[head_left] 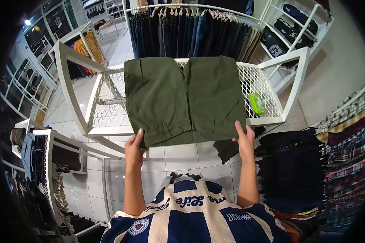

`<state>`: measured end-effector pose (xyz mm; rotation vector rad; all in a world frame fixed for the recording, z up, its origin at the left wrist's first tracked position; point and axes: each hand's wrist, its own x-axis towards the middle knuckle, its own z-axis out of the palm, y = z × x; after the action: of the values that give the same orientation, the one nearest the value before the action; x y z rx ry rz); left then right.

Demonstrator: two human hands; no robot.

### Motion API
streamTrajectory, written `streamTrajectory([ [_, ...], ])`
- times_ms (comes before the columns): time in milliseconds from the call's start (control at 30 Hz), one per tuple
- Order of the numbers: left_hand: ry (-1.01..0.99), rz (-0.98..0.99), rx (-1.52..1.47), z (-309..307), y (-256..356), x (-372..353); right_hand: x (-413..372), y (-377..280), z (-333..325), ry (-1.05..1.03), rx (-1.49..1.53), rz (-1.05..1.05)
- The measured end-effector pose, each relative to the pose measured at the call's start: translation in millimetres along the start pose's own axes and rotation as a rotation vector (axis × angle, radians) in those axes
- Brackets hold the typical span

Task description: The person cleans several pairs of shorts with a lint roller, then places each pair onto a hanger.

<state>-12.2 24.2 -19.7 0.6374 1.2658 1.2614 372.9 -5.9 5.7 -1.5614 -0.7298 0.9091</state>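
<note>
A pair of olive green trousers (158, 97) lies spread over a white mesh rack (105, 97), its waistband edge towards me and hanging past the rack's front rail. My left hand (134, 145) pinches the near left corner of the waistband, thumb on top. At the near right corner, my right hand (245, 139) grips the cloth the same way, its fingers partly hidden underneath. A dark green flap of cloth (226, 150) hangs down beside my right hand. On the mesh right of the trousers sits a bright green packet (256, 103).
Behind the rack, a rail of hanging dark trousers (190, 32) spans the back. Stacked folded plaid shirts (348, 162) and dark garments (292, 166) line the right. White shelving (48, 162) with clothes stands at left. Tiled floor (178, 156) shows below.
</note>
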Motion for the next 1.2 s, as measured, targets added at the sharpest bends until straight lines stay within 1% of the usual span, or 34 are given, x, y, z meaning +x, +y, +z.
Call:
streamTrajectory([
  [33,-0.011,0.101,-0.102,23,19,2,9,-17,2,-0.012,0.039,-0.008],
  [67,-0.062,0.124,-0.085,29,32,17,22,-30,3,-0.047,-0.002,-0.026],
  [100,-0.121,0.166,-0.068,35,41,33,43,-27,7,-0.070,0.057,-0.252],
  [133,-0.088,0.133,-0.035,41,53,40,50,-38,6,-0.077,0.048,-0.296],
  [200,-0.180,0.134,-0.157,37,64,31,43,-54,-5,-0.210,0.284,-0.185],
  [233,-0.137,0.122,-0.196,36,59,21,46,-40,-12,-0.216,0.369,-0.168],
  [267,-0.120,0.071,-0.150,26,44,19,49,-24,-18,-0.219,0.378,-0.170],
  [333,-0.086,0.068,-0.165,22,10,14,49,5,-29,-0.223,0.384,0.059],
  [367,-0.024,0.162,-0.029,22,-1,7,51,16,-33,-0.206,0.290,0.009],
  [400,-0.007,0.210,0.212,13,-8,5,40,13,-33,-0.210,0.286,0.015],
  [467,0.476,0.813,0.882,47,-4,-38,12,0,-28,0.218,-0.519,-0.425],
  [500,0.492,0.983,0.988,50,-10,-42,8,3,-28,0.311,-0.667,-0.737],
  [533,0.354,1.057,1.095,59,-5,-53,-4,-9,-23,0.253,-0.754,-0.881],
  [567,0.108,1.102,1.132,66,-4,-57,-13,-21,-16,0.060,-0.821,-0.967],
  [600,0.003,1.107,1.271,80,-2,-66,-21,-25,-10,-0.139,-0.885,-1.040],
  [667,-0.113,1.138,1.407,95,-16,-56,-25,-19,11,-0.275,-1.115,-1.123],
  [700,-0.130,1.141,1.413,95,-25,-49,-15,-5,16,-0.309,-1.152,-1.160],
  [733,-0.143,1.156,1.416,96,-29,-39,-2,4,18,-0.291,-1.135,-1.204],
  [800,-0.115,1.270,1.446,92,-28,-31,13,9,15,-0.229,-1.013,-1.300],
  [867,-0.098,1.303,1.445,90,-27,-27,16,8,17,-0.233,-0.948,-1.304],
  [900,-0.091,1.300,1.452,91,-24,-27,16,7,19,-0.231,-0.883,-1.300],
  [967,-0.162,1.226,1.324,98,-13,-22,22,0,23,-0.215,-0.861,-1.328],
  [1067,-0.150,1.216,1.318,111,5,-11,35,-16,30,-0.185,-0.812,-1.394],
  [1133,-0.124,1.203,1.313,125,19,-5,44,-28,36,-0.185,-0.835,-1.364],
  [1200,-0.106,1.246,1.259,132,27,6,61,-33,45,-0.119,-0.815,-1.402],
])
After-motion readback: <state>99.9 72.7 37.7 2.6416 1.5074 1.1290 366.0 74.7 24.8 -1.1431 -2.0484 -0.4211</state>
